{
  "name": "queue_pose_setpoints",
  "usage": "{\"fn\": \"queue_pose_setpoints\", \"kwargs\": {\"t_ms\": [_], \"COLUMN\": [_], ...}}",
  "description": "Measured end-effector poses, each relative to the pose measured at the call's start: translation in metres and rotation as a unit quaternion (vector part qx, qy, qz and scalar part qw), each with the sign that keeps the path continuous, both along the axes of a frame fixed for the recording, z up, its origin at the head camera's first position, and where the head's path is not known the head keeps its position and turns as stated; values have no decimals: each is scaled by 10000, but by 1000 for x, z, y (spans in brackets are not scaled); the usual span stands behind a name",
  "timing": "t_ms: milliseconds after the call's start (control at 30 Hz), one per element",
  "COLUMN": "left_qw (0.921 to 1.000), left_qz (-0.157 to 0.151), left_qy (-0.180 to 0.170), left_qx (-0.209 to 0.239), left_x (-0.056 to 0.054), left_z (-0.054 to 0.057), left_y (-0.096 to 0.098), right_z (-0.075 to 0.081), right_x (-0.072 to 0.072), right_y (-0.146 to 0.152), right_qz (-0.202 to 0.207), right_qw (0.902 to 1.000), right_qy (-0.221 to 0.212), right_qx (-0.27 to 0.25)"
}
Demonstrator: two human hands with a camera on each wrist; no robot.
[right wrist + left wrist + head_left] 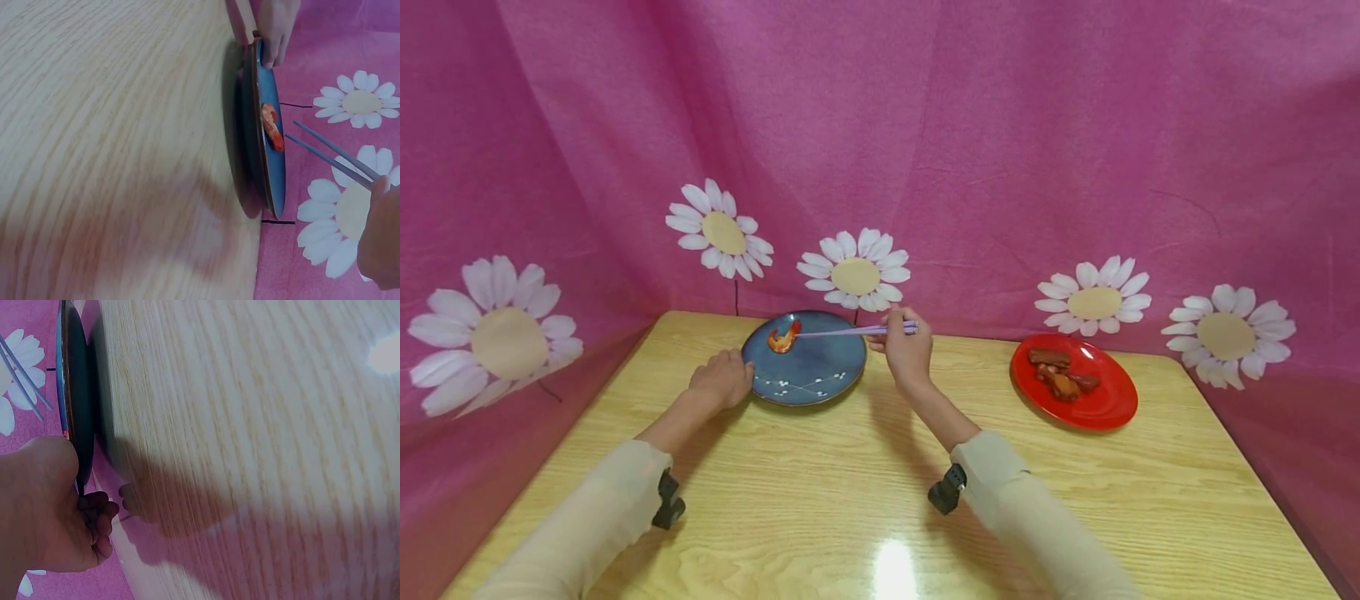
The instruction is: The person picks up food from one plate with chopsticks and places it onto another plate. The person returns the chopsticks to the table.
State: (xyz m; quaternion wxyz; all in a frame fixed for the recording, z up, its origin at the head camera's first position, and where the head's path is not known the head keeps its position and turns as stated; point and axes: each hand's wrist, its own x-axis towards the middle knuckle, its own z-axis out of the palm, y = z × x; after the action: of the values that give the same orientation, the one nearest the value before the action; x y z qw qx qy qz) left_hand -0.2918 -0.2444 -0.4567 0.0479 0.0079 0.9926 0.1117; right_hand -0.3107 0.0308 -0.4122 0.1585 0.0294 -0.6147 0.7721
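Observation:
My left hand (724,380) grips the left rim of a blue plate (812,367) with white blossom marks; in the left wrist view its thumb lies over the rim and the fingers curl below. An orange-red shrimp (784,337) lies on the plate's left part. Purple chopsticks (842,332) are held by my right hand (910,350), which is over the table just right of the plate. Their tips point left at the shrimp; the right wrist view shows the chopsticks (337,153) slightly parted, above the plate and short of the shrimp (272,127).
A red plate (1116,400) with several brown meat-like pieces (1062,379) stands at the right of the wooden table (820,500). Pink cloth (985,150) with large daisies surrounds the table's back and sides. A small black device (947,489) sits on each sleeve cuff.

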Motion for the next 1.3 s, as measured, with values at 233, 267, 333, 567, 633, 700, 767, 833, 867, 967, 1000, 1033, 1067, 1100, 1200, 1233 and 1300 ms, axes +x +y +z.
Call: {"fn": "queue_pose_setpoints", "kwargs": {"t_ms": [233, 267, 333, 567, 633, 700, 767, 833, 867, 967, 1000, 1033, 1067, 1100, 1200, 1233, 1300], "left_qw": [10000, 10000, 10000, 10000, 10000, 10000, 10000, 10000, 10000, 10000, 10000, 10000, 10000, 10000, 10000, 10000, 10000], "left_qz": [22, 36, 41, 3, -7, -4, -10, -10, -11, -13, -12, -6, -3, 0, 11, 13, 16], "left_qy": [36, 29, 10, -36, -14, 14, 42, 57, 64, 72, 60, 57, 52, 46, 23, 7, -31], "left_qx": [9, 23, 33, -23, -34, -33, -42, -45, -43, -44, -42, -36, -39, -40, -36, -41, -53], "left_x": [2, 2, 1, -3, -3, -4, -4, -4, -5, -6, -5, -5, -5, -5, -5, -5, -5], "left_z": [2, 2, 2, -1, -2, -2, -3, -4, -5, -6, -5, -5, -5, -4, -4, -4, -4], "left_y": [-1, -1, -1, -1, -1, -1, -2, -2, -3, -3, -3, -3, -3, -2, -2, -2, -2], "right_z": [-5, -6, -6, -9, -9, -9, -10, -10, -9, -9, -8, -8, -8, -8, -8, -8, -7], "right_x": [1, 0, 0, -2, -3, -3, -4, -5, -5, -5, -5, -6, -6, -7, -8, -8, -8], "right_y": [-12, -14, -16, -21, -22, -23, -25, -26, -27, -30, -31, -32, -33, -34, -36, -37, -38], "right_qz": [-41, -50, -80, -215, -271, -303, -328, -351, -363, -394, -398, -398, -401, -398, -395, -385, -376], "right_qw": [9998, 9998, 9996, 9982, 9977, 9973, 9972, 9971, 9971, 9974, 9975, 9977, 9977, 9978, 9978, 9978, 9974], "right_qy": [-29, -22, -21, -55, -90, -123, -164, -194, -206, -221, -223, -219, -219, -204, -154, -131, -92], "right_qx": [170, 201, 276, 562, 615, 651, 656, 648, 636, 563, 532, 504, 493, 480, 501, 517, 601]}}
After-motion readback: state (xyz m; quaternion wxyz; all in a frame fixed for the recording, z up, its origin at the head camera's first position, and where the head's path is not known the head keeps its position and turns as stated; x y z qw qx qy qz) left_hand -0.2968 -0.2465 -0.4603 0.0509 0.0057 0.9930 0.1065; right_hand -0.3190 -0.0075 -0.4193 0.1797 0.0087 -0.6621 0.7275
